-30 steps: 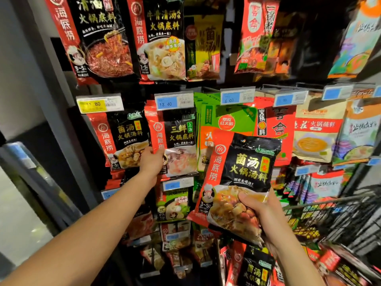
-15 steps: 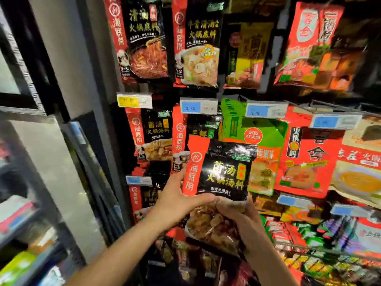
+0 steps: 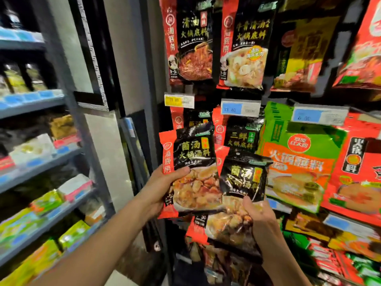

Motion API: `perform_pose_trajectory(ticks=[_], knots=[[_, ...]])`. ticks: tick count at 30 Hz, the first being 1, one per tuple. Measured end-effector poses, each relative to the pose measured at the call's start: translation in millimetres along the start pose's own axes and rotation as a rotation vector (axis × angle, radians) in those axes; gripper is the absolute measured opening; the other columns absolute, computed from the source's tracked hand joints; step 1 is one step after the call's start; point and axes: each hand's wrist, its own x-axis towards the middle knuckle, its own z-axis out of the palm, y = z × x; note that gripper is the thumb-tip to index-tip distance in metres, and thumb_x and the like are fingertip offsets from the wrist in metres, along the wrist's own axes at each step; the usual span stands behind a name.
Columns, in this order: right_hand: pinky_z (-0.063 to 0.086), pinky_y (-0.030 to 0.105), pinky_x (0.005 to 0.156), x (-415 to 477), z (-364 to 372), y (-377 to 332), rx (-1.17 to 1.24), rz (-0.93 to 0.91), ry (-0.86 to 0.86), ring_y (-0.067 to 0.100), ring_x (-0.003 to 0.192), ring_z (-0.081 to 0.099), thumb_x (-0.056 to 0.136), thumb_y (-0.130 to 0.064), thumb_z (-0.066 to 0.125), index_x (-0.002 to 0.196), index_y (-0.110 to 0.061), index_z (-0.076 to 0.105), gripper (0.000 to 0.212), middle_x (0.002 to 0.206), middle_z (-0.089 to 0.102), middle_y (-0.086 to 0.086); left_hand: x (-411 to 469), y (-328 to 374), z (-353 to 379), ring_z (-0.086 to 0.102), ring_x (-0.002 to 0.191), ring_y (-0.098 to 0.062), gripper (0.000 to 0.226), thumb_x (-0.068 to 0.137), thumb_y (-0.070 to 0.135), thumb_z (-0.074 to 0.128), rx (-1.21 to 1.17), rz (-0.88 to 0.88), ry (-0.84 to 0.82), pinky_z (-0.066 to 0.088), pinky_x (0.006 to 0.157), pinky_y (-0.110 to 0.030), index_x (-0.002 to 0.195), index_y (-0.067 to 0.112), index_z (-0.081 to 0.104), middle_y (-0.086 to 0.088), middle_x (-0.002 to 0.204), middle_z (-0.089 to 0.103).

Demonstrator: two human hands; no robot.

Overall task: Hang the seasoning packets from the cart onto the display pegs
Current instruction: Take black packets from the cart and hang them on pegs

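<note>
L pkt (image 3: 193, 172) is covering red edge of R pkt (image 3: 242, 182); print blurring. 2 pkts: L hand (image 3: 162, 188) gripping one, R hand (image 3: 261, 219) gripping other.

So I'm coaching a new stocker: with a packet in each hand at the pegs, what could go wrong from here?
Both hands are occupied: the left hand grips one red-and-black mushroom soup packet, the right hand a second such packet, so one may slip while being hung. Also, a look-alike hanging packet sits under the blue 13.40 price tag, beside the yellow price tag, so a wrong peg is possible.
</note>
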Motion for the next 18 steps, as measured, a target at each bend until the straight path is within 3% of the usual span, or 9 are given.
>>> perform_pose_trajectory(ticks=[2, 5, 8, 10, 13, 15, 17, 18], knots=[[0.024, 0.044, 0.124, 2, -3, -3, -0.029, -0.008, 0.022, 0.027, 0.153, 0.025, 0.100, -0.048, 0.058, 0.163, -0.015, 0.023, 0.080, 0.169, 0.021, 0.008, 19, 10, -12, 0.074, 0.098, -0.038, 0.059, 0.073, 0.019, 0.086, 0.040, 0.050, 0.020, 0.062, 0.082, -0.045, 0.127, 0.006, 0.063, -0.021, 0.109, 0.075], [0.022, 0.045, 0.126, 6, -8, -7, -0.053, -0.060, 0.063, 0.029, 0.153, 0.027, 0.096, -0.053, 0.064, 0.161, -0.012, 0.027, 0.086, 0.168, 0.024, 0.010, 48, 23, -24, 0.074, 0.098, -0.036, 0.084, 0.059, 0.030, 0.099, 0.094, 0.088, 0.054, 0.060, 0.088, -0.048, 0.130, 0.009, 0.059, -0.018, 0.109, 0.076], [0.022, 0.036, 0.122, 5, -12, -16, -0.019, -0.116, 0.077, 0.024, 0.146, 0.034, 0.098, -0.044, 0.064, 0.163, -0.007, 0.020, 0.086, 0.163, 0.030, 0.004, 70, 31, -24, 0.073, 0.102, -0.037, 0.078, 0.064, 0.031, 0.096, 0.114, 0.110, 0.024, 0.057, 0.095, -0.056, 0.129, 0.010, 0.060, -0.018, 0.111, 0.075], [0.022, 0.030, 0.113, 0, -10, -24, -0.019, -0.150, 0.072, 0.020, 0.138, 0.037, 0.103, -0.034, 0.057, 0.163, -0.007, 0.015, 0.078, 0.164, 0.026, 0.000, 81, 35, -21, 0.074, 0.099, -0.036, 0.068, 0.071, 0.027, 0.091, 0.090, 0.122, 0.019, 0.058, 0.093, -0.056, 0.129, 0.011, 0.059, -0.017, 0.110, 0.076], [0.024, 0.017, 0.090, -10, -1, -35, 0.029, -0.151, 0.094, 0.012, 0.106, 0.042, 0.105, -0.028, 0.055, 0.163, -0.008, 0.013, 0.074, 0.167, 0.023, 0.007, 95, 36, -18, 0.074, 0.101, -0.036, 0.057, 0.077, 0.024, 0.086, 0.025, 0.148, -0.025, 0.059, 0.090, -0.053, 0.128, 0.016, 0.060, -0.017, 0.113, 0.075], [0.024, 0.015, 0.080, -15, 5, -43, 0.012, -0.138, 0.120, 0.012, 0.100, 0.044, 0.105, -0.027, 0.054, 0.164, -0.008, 0.014, 0.073, 0.166, 0.027, 0.009, 104, 38, -16, 0.073, 0.103, -0.037, 0.050, 0.082, 0.022, 0.083, 0.006, 0.158, -0.046, 0.058, 0.091, -0.053, 0.127, 0.017, 0.060, -0.019, 0.116, 0.074], [0.025, 0.020, 0.092, -9, 5, -37, -0.039, -0.167, 0.107, 0.007, 0.094, 0.041, 0.104, -0.032, 0.056, 0.164, -0.009, 0.016, 0.075, 0.166, 0.028, 0.009, 110, 41, -13, 0.073, 0.104, -0.037, 0.048, 0.085, 0.022, 0.081, -0.004, 0.147, -0.057, 0.058, 0.092, -0.054, 0.128, 0.016, 0.060, -0.018, 0.115, 0.074], [0.027, 0.024, 0.101, -4, 4, -34, -0.028, -0.159, 0.092, 0.008, 0.101, 0.043, 0.102, -0.039, 0.060, 0.164, -0.010, 0.017, 0.080, 0.166, 0.027, 0.008, 112, 42, -12, 0.073, 0.104, -0.037, 0.049, 0.085, 0.023, 0.081, -0.007, 0.129, -0.065, 0.057, 0.093, -0.055, 0.128, 0.015, 0.060, -0.018, 0.115, 0.074]])
